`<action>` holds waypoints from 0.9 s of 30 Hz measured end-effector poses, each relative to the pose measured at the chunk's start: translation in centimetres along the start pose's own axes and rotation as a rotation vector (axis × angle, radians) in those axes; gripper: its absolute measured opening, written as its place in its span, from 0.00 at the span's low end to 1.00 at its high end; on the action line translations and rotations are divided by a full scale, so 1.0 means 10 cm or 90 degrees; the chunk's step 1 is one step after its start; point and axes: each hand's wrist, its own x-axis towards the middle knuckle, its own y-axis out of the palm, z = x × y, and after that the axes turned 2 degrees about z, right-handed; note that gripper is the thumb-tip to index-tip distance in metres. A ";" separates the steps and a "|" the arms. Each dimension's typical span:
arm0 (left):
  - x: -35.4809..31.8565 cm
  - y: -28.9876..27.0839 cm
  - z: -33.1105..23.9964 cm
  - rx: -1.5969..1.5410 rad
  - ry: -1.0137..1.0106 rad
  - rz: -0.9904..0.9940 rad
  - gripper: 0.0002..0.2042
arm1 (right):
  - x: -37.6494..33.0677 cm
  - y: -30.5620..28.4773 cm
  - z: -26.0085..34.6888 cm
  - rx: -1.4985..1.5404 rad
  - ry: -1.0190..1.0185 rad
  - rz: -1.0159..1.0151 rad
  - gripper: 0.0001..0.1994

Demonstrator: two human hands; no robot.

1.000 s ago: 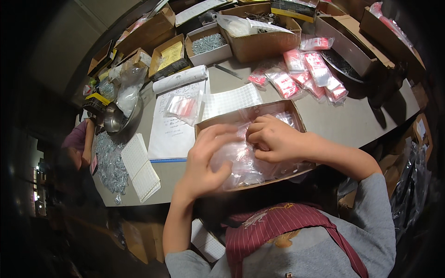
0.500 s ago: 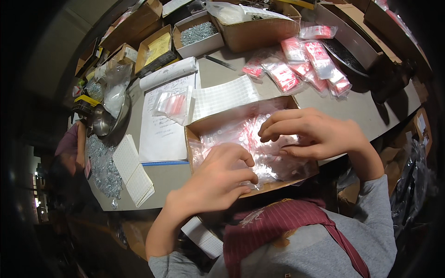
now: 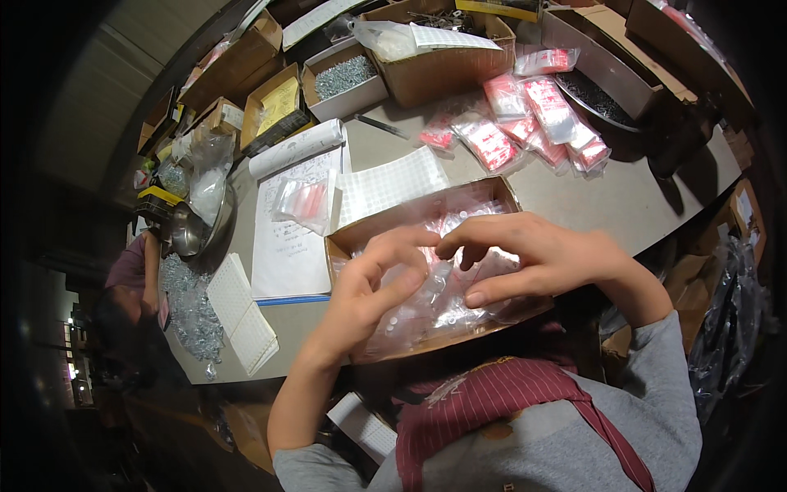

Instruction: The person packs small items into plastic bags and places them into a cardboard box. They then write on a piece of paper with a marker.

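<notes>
A shallow cardboard box (image 3: 340, 238) at the table's near edge holds many small clear plastic bags (image 3: 484, 287), some with red-pink parts and small white round stickers. Over its left side, my left hand (image 3: 369, 283) is curled, thumb and fingers closed at a small clear plastic bag (image 3: 437, 281) raised a little above the others. My right hand (image 3: 541, 258) comes over the box from the right. Its fingers are bent and its thumb stands apart, with nothing visible between them. The fingertips of both hands nearly meet above the box's middle.
Behind the box lie a sheet of round white stickers (image 3: 393, 184), a written notepad (image 3: 287, 254) and a pile of red-and-clear bag packs (image 3: 549, 111). Small metal parts (image 3: 188, 303) are heaped at left, near another person's arm (image 3: 152, 266). Boxes of hardware (image 3: 344, 78) line the back.
My left hand has risen and turned, its fingers now up near my right hand's, with a clear bag by its thumb. My right hand has shifted slightly left and lower.
</notes>
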 end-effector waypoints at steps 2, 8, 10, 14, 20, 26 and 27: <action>-0.01 0.01 -0.04 -0.017 0.009 -0.025 0.07 | 0.09 0.09 -0.03 -0.013 -0.001 -0.034 0.24; -0.04 0.12 -0.09 -0.002 0.044 -0.163 0.09 | 0.14 -0.01 0.02 -0.164 -0.081 -0.250 0.12; -0.03 0.15 -0.08 0.146 0.069 -0.146 0.11 | 0.05 -0.16 0.09 -0.091 0.002 -0.325 0.12; 0.12 0.34 -0.01 0.387 0.200 0.076 0.20 | -0.08 -0.26 0.07 0.204 0.059 -0.324 0.10; 0.21 0.86 -0.07 0.434 0.180 0.228 0.28 | -0.26 -0.20 0.00 0.349 0.098 -0.319 0.08; -0.02 0.94 0.01 0.421 0.133 0.154 0.22 | -0.43 -0.16 -0.12 0.383 0.144 -0.328 0.13; -0.06 0.92 0.00 0.412 0.138 0.145 0.21 | -0.46 -0.17 -0.12 0.392 0.139 -0.327 0.14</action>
